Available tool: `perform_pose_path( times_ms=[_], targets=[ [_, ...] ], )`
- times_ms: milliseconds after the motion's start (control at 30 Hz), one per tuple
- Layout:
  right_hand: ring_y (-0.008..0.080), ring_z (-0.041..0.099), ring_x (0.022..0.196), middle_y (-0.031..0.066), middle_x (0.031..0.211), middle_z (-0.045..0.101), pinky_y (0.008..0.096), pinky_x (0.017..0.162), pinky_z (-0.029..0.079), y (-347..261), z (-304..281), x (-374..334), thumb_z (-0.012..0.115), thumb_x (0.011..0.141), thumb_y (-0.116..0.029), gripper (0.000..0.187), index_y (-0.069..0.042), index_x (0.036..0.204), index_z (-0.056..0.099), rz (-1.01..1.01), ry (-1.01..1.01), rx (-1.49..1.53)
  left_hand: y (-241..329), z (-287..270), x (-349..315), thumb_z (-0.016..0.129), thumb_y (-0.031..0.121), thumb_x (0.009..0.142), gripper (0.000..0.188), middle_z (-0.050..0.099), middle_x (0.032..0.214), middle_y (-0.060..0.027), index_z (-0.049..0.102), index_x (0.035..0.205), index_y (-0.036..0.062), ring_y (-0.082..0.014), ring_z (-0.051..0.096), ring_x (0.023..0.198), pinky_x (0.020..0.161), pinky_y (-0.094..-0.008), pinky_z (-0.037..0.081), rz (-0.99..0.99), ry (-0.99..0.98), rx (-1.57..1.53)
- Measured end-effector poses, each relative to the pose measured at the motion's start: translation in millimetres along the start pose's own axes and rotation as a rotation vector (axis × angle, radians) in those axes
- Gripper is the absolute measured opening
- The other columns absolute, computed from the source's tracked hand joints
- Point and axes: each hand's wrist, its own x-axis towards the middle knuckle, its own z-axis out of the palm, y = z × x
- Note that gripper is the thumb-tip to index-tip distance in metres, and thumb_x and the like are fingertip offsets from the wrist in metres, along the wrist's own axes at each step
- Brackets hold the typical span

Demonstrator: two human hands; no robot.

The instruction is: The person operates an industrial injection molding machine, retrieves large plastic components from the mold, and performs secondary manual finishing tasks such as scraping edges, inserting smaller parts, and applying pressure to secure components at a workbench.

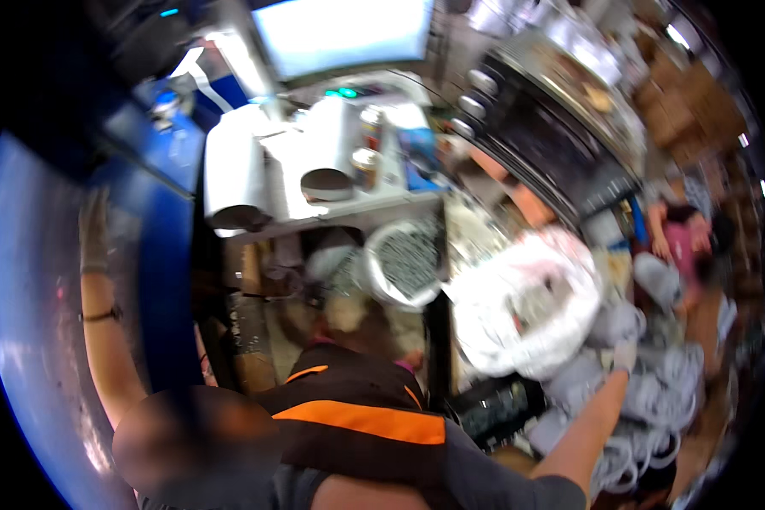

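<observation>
Fingers of the left hand [94,234], left of frame, are extended and gloved, at a shiny blue panel [34,280]; contact cannot be confirmed. Right-hand [624,356] fingers, lower right, are blurred; grip cannot be determined. They are at pale grey plastic parts [671,387]. A white bag [484,340] lies right of centre.

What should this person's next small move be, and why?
Probably closing the right hand on one part: it is at the pile of pale plastic parts, while the left hand is out by the shiny blue panel. Blur hides whether the right already grips one.
</observation>
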Motion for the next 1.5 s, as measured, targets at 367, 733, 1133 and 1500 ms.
perform_pose_path(
  times_ms=[367, 733, 1133, 1500],
  targets=[
    [0.0361, 0.056, 0.105, 0.0192, 0.112, 0.059, 0.0423, 0.094, 0.043, -378.3, -304.0, -17.2, 0.059, 0.084, -0.032, 0.041, -0.006, 0.116, 0.057, -0.367, 0.785, 0.96, 151.8, 18.9, 92.6, 0.073, 0.026, 0.082, 0.021, 0.056, 0.066, 0.0023, 0.063, 0.084, 0.0076, -0.0099, 0.051, 0.053, 0.052, -0.0236, 0.042, 0.302, 0.153, -0.545],
    [0.0355, 0.058, 0.105, 0.0208, 0.113, 0.061, 0.0407, 0.092, 0.046, -594.7, -521.2, -157.7, 0.06, 0.086, -0.035, 0.046, -0.008, 0.123, 0.055, -1.113, 0.189, 1.14, 168.5, -5.1, -41.3, 0.076, 0.033, 0.075, 0.029, 0.045, 0.049, 0.0037, 0.055, 0.066, 0.0153, -0.0073, 0.041, 0.043, 0.047, -0.0238, 0.033, 0.256, 0.344, -0.474],
    [0.0298, 0.064, 0.084, 0.0153, 0.089, 0.067, 0.0379, 0.075, 0.049, -844.3, -671.7, -348.8, 0.06, 0.088, -0.029, 0.028, -0.008, 0.106, 0.063, -2.12, -0.145, 0.945, 132.1, -129.8, -320.4, 0.065, 0.018, 0.088, 0.018, 0.058, 0.055, -0.0049, 0.059, 0.087, 0.0019, -0.0125, 0.055, 0.043, 0.04, -0.0246, 0.043, 0.679, -0.361, -0.724],
    [0.0115, 0.06, 0.069, 0.0057, 0.081, 0.065, 0.0264, 0.064, 0.049, -994.3, -871.8, -842.3, 0.062, 0.089, -0.025, 0.031, -0.001, 0.108, 0.061, -2.866, -0.593, 1.011, 114.1, -262.1, -456.6, 0.067, 0.016, 0.086, 0.018, 0.063, 0.062, -0.01, 0.06, 0.089, -0.0008, -0.0169, 0.06, 0.047, 0.042, -0.0276, 0.047, 0.673, 0.283, -0.502]
  ],
)
